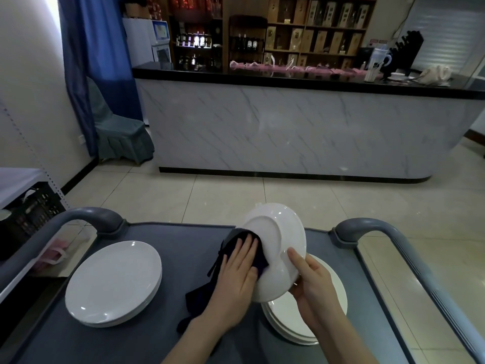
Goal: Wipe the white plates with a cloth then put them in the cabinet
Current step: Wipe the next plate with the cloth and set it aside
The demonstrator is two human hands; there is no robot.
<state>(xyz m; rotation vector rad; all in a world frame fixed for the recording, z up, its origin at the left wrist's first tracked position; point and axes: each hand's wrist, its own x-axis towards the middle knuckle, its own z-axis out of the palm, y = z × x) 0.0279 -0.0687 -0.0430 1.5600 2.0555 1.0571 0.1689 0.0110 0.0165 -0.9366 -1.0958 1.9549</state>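
A white plate (282, 232) is held tilted above the grey cart top (183, 248), its underside facing me. My right hand (312, 282) grips its lower right rim, thumb on the near face. My left hand (237, 269) lies flat with straight fingers on a dark navy cloth (231, 245), pressing it against the plate's left part. The cloth's loose end hangs down to the cart. A stack of white plates (112, 282) sits on the cart's left side. Another stack of white plates (309, 324) lies under my right hand.
The cart has grey curved handles (99, 216) at the far corners and a rail (420, 271) along the right. Beyond it are tiled floor and a marble-fronted bar counter (288, 132) with shelves behind. A black crate (31, 208) stands at the left, with a covered chair (118, 127) farther back.
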